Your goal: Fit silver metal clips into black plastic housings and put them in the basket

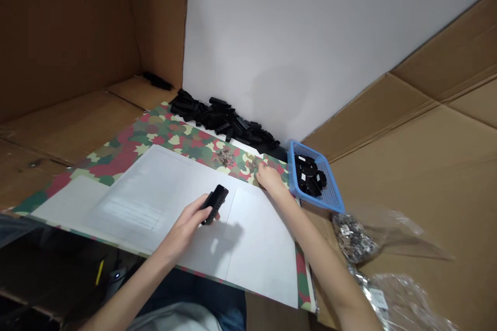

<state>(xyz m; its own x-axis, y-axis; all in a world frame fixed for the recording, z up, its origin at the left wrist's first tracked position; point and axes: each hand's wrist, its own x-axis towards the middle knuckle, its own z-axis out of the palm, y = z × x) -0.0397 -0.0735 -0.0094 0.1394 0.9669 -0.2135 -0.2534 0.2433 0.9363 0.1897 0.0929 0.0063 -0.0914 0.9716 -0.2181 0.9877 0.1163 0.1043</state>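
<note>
My left hand [198, 215] is wrapped round a black oblong plastic case [216, 202], held tilted above the white sheets [186, 176]. Its upper face shows a row of small recesses. Over at the far edge of the sheets, my right hand [269, 178] reaches down with bent fingers pressed together at a small scatter of tiny parts [253, 165]. Whatever lies between those fingertips is hidden. Just left of that hand, a second little pile of tiny metallic parts [225, 158] lies on the camouflage-patterned cover [186, 139].
Along the white wall [303, 36] runs a heap of black plastic pieces [223, 119]. To the right stands a blue basket [333, 186] with black cases inside. Clear bags of metal parts [354, 238] lie beside the table, and cardboard [427, 186] encloses the sides.
</note>
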